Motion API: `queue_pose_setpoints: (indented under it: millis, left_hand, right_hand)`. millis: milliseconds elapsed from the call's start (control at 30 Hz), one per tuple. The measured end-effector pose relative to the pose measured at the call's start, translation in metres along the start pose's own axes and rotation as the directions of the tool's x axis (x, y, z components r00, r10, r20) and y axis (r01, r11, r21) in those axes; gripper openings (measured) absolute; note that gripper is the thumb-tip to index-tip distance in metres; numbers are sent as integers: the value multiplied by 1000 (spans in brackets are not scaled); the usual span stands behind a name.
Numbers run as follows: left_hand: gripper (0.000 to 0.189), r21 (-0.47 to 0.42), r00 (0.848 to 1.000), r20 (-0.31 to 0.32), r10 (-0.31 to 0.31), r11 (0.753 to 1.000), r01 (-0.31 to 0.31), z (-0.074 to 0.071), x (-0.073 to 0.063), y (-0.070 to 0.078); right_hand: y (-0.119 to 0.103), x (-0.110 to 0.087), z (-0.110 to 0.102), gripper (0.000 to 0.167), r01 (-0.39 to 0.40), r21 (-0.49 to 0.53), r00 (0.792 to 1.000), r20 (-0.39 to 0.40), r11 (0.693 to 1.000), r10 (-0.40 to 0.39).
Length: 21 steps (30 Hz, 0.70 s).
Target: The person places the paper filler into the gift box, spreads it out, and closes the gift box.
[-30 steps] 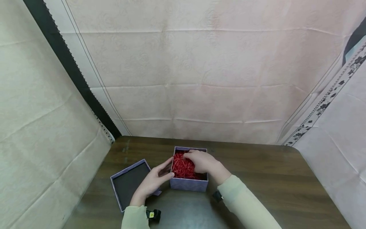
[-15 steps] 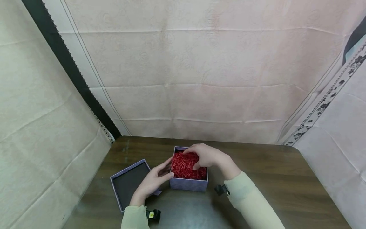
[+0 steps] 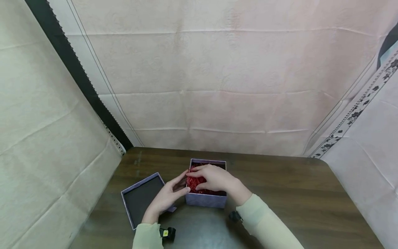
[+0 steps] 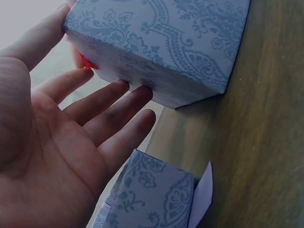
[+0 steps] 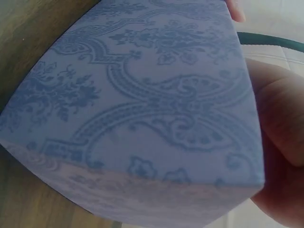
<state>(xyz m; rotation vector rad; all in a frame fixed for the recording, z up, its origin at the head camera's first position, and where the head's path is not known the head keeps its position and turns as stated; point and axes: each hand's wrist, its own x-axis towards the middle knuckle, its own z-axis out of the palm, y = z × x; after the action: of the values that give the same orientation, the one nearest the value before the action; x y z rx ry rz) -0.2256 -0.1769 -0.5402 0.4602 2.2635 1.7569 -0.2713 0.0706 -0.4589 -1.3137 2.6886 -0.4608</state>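
A purple-blue patterned box [image 3: 206, 200] stands uncovered on the table, with red shredded paper [image 3: 195, 182] inside it. The left hand [image 3: 166, 199] touches the box's left side, its fingers extended; in the left wrist view the fingertips [image 4: 142, 95] meet the patterned wall and the thumb is at the upper corner. Over the box opening, the right hand [image 3: 217, 178] lies on the shredded paper, thumb apart from the fingers, fingertips near the left rim. Its palm covers part of the paper. In the right wrist view, the box wall [image 5: 142, 95] hides most of that hand.
The box's lid [image 3: 143, 199] lies inside-up at the left, partly beneath the left forearm, dark within. Brown wooden table [image 3: 289, 197] extends to the right. Pale cloth [image 3: 217, 69] hangs behind the table and along both sides.
The right hand lifted from low in the box's right part, then came down again over the shredded paper, with fingertips farther left. The left hand, box and lid stayed in place.
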Motion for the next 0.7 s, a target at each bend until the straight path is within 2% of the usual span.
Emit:
queue_pose_setpoints:
  millis: [133, 367, 567, 700]
  left_hand:
    - [72, 0, 1000, 8, -3, 1000, 3, 0, 0, 1]
    - [70, 13, 1000, 9, -10, 1000, 10, 0, -2, 5]
    - [68, 0, 1000, 10, -6, 1000, 6, 0, -2, 5]
    - [68, -13, 1000, 16, -2, 1000, 2, 1, -2, 3]
  right_hand:
    - [4, -3, 3, 56, -17, 15, 1000, -18, 1000, 17]
    - [5, -2, 12, 42, -22, -40, 1000, 16, 999, 22]
    - [4, 4, 23, 41, -67, -89, 997, 31, 994, 70]
    - [6, 4, 22, 43, -62, -68, 997, 52, 996, 65]
